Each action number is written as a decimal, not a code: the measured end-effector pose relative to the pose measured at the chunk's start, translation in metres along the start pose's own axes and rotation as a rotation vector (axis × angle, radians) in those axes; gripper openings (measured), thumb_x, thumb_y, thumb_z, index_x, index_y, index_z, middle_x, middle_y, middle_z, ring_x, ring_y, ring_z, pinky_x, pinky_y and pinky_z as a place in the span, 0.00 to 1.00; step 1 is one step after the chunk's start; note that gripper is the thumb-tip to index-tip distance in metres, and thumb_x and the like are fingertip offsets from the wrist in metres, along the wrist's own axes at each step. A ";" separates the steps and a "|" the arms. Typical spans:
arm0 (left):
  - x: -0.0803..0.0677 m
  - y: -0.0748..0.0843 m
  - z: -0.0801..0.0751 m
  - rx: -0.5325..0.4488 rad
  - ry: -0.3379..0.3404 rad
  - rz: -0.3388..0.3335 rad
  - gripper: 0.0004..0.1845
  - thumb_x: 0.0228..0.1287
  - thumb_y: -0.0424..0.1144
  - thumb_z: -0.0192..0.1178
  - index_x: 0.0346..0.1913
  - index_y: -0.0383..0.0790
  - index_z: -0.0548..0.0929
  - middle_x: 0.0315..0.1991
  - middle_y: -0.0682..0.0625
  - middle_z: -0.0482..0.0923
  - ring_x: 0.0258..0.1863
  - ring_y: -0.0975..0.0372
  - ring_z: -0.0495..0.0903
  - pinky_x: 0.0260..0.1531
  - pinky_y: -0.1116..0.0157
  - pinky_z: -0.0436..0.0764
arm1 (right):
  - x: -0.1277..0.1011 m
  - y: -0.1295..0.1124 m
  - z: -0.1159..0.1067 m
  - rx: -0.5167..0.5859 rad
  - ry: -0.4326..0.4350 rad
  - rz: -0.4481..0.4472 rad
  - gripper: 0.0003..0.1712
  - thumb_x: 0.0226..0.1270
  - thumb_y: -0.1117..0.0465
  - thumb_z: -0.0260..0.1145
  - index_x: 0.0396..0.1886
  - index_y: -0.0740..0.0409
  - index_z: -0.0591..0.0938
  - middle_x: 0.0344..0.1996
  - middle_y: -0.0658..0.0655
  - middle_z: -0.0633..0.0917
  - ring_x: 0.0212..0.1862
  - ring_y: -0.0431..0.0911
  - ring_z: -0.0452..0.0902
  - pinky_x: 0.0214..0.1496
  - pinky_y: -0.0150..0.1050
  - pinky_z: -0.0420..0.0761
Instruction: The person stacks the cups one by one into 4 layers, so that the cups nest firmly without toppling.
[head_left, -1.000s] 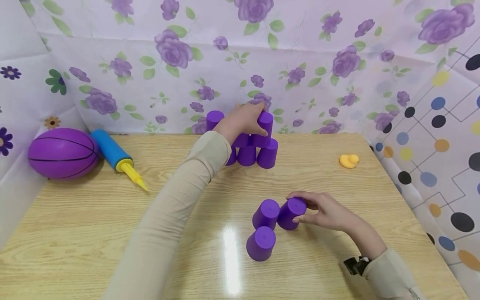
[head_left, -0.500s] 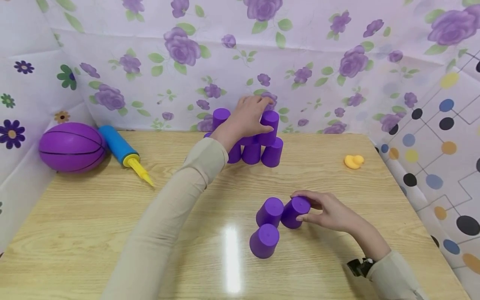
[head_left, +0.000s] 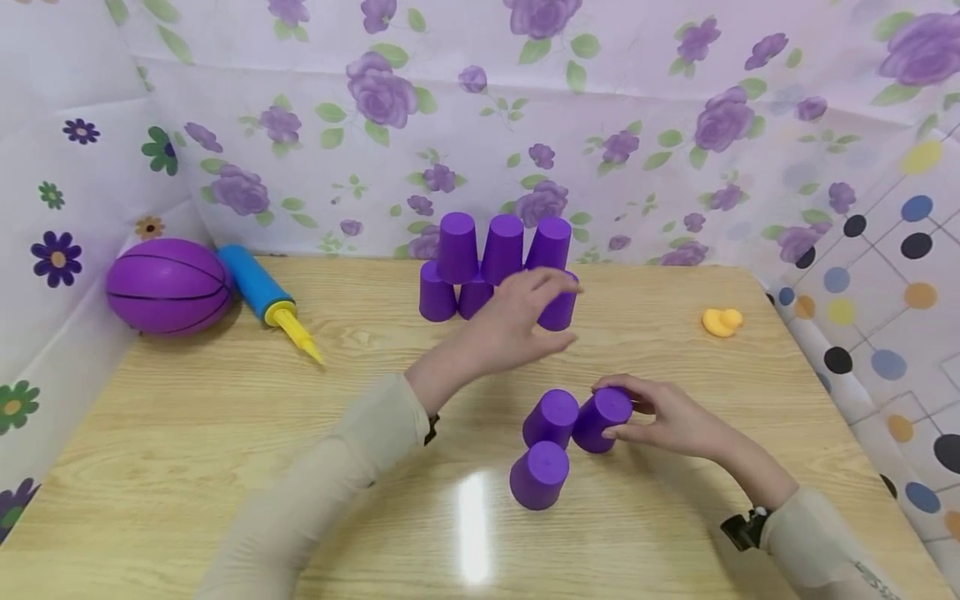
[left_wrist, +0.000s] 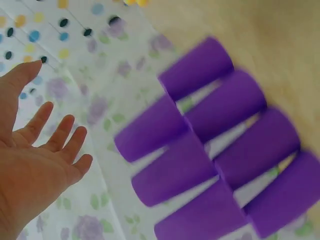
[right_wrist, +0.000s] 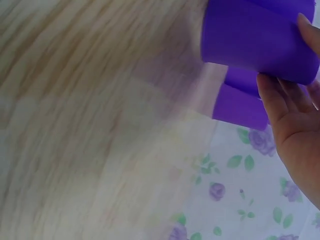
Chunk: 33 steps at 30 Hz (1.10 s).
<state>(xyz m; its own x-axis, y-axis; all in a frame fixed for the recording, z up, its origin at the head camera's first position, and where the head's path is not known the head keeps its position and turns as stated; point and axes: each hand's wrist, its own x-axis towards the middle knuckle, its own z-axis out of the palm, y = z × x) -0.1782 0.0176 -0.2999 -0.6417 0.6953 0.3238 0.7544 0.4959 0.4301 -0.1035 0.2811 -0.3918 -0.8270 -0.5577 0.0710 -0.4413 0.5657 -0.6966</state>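
We log a pyramid of purple cups at the far edge of the tabletop, against the flowered backdrop: a bottom row with three cups on top of it, all mouth-down. Our left hand hovers just in front of it with fingers spread and relaxed, holding nothing; the left wrist view confirms an open palm clear of the cups. Three loose cups sit near the tabletop's centre. Our right hand grips the right-most one, the held cup, fingers and thumb curled round its body; it rests on the tabletop, touching the middle cup. The front cup stands just before them.

Judgement: the second tier looks complete, and the step in hand is fetching a cup for the third tier. The next move calls for lifting the held cup straight up, clear of its neighbour, and setting it mouth-down across two second-tier cups. The free left hand must keep off the pyramid, since a brush could topple it.

Also present: purple ball, blue pump, yellow duck.
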 end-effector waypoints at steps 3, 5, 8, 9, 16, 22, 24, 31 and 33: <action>-0.023 0.013 0.010 -0.032 0.015 0.000 0.26 0.58 0.46 0.64 0.59 0.44 0.73 0.59 0.51 0.71 0.61 0.58 0.68 0.64 0.60 0.63 | 0.000 0.001 0.004 0.039 -0.011 0.042 0.32 0.55 0.52 0.71 0.59 0.56 0.73 0.51 0.48 0.80 0.52 0.39 0.77 0.54 0.36 0.78; -0.037 0.023 0.019 -0.032 0.016 0.019 0.25 0.58 0.46 0.64 0.58 0.44 0.74 0.58 0.51 0.72 0.60 0.59 0.69 0.64 0.61 0.63 | -0.002 0.003 0.006 0.063 -0.014 0.066 0.33 0.54 0.52 0.71 0.60 0.56 0.73 0.51 0.48 0.80 0.52 0.39 0.77 0.55 0.36 0.77; -0.057 0.038 0.028 -0.054 -0.008 0.025 0.23 0.59 0.47 0.63 0.57 0.44 0.75 0.58 0.51 0.73 0.61 0.59 0.68 0.65 0.61 0.63 | -0.005 0.004 0.009 0.072 -0.014 0.077 0.35 0.54 0.52 0.72 0.60 0.57 0.72 0.52 0.50 0.80 0.52 0.41 0.77 0.55 0.37 0.77; -0.062 0.042 0.031 -0.064 -0.017 0.027 0.23 0.59 0.47 0.62 0.56 0.45 0.75 0.58 0.51 0.73 0.60 0.59 0.69 0.64 0.60 0.64 | -0.006 0.005 0.009 0.064 -0.014 0.076 0.35 0.54 0.52 0.72 0.61 0.56 0.72 0.52 0.51 0.80 0.52 0.41 0.76 0.55 0.37 0.78; -0.095 0.050 0.045 -0.224 -0.046 -0.069 0.21 0.60 0.45 0.62 0.56 0.43 0.76 0.56 0.52 0.73 0.57 0.63 0.71 0.59 0.67 0.70 | -0.011 -0.001 0.006 0.032 -0.003 0.040 0.36 0.56 0.52 0.70 0.62 0.58 0.70 0.56 0.56 0.78 0.57 0.41 0.73 0.56 0.39 0.76; -0.113 0.053 0.052 -0.287 -0.061 -0.120 0.22 0.60 0.45 0.63 0.57 0.45 0.75 0.57 0.53 0.72 0.57 0.63 0.71 0.56 0.69 0.72 | -0.015 -0.016 -0.004 -0.028 0.064 -0.001 0.34 0.56 0.55 0.70 0.63 0.53 0.69 0.56 0.56 0.78 0.57 0.38 0.73 0.56 0.34 0.76; -0.117 0.055 0.055 -0.256 -0.067 -0.115 0.23 0.59 0.45 0.63 0.57 0.46 0.75 0.57 0.52 0.72 0.56 0.62 0.72 0.56 0.69 0.73 | -0.013 -0.022 -0.009 -0.046 0.080 -0.011 0.35 0.56 0.57 0.70 0.63 0.52 0.69 0.56 0.54 0.77 0.57 0.37 0.73 0.56 0.31 0.75; -0.120 0.057 0.062 0.013 -0.045 -0.006 0.21 0.58 0.45 0.64 0.56 0.48 0.78 0.52 0.54 0.76 0.52 0.63 0.76 0.56 0.67 0.73 | 0.009 -0.057 -0.039 -0.131 0.158 -0.105 0.38 0.54 0.64 0.72 0.65 0.54 0.67 0.58 0.53 0.76 0.57 0.35 0.71 0.56 0.22 0.70; -0.119 0.058 0.061 0.030 -0.070 -0.003 0.20 0.59 0.45 0.63 0.55 0.47 0.79 0.52 0.55 0.76 0.51 0.64 0.76 0.55 0.68 0.74 | 0.019 -0.069 -0.049 -0.158 0.169 -0.126 0.38 0.54 0.65 0.72 0.65 0.54 0.67 0.57 0.54 0.76 0.57 0.37 0.71 0.56 0.23 0.70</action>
<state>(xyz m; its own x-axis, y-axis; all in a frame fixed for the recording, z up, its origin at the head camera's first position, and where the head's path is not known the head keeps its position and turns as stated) -0.0499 -0.0048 -0.3649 -0.6338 0.7276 0.2625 0.7567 0.5128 0.4055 -0.1061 0.2616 -0.3073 -0.8025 -0.5280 0.2778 -0.5827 0.5936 -0.5551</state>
